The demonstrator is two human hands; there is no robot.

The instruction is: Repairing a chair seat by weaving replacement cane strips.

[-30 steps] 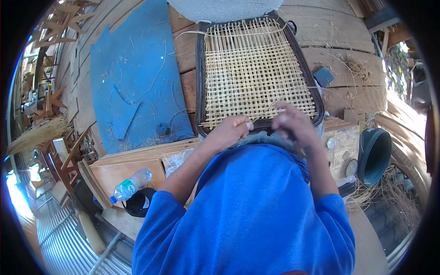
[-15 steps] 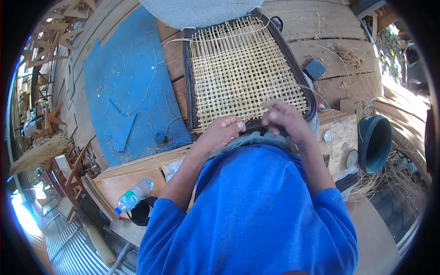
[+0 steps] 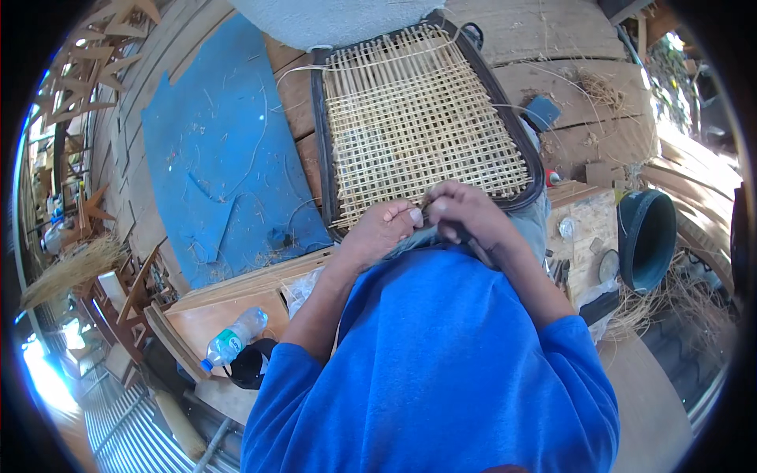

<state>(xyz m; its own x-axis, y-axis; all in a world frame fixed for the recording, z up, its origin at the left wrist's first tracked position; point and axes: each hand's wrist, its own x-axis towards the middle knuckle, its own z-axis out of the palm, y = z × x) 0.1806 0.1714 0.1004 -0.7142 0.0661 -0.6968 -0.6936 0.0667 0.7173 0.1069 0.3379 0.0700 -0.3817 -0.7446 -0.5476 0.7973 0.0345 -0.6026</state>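
A woven panel of pale cane strips (image 3: 422,118) leans in front of my lap, set in a dark frame (image 3: 319,134). Its lower part is a square lattice; toward the top, mostly lengthwise strips show, with a loose strip crossing them. My left hand (image 3: 384,231) is closed in a pinch at the panel's near edge, thumb against the fingers. Close beside it, my right hand (image 3: 471,219) has its fingers bent in toward the left thumb. Whatever lies between the fingertips of either hand is too small or hidden to name.
A blue sheet (image 3: 217,150) strewn with fibre scraps lies left on the wooden planks (image 3: 583,31). A plastic bottle (image 3: 236,337) rests at lower left. On the right are a dark green bucket (image 3: 646,240), loose fibres (image 3: 631,315) and a small blue block (image 3: 542,113).
My right hand has moved left, close to the left hand, and its raised fingers have curled in. My left hand stays in nearly the same place.
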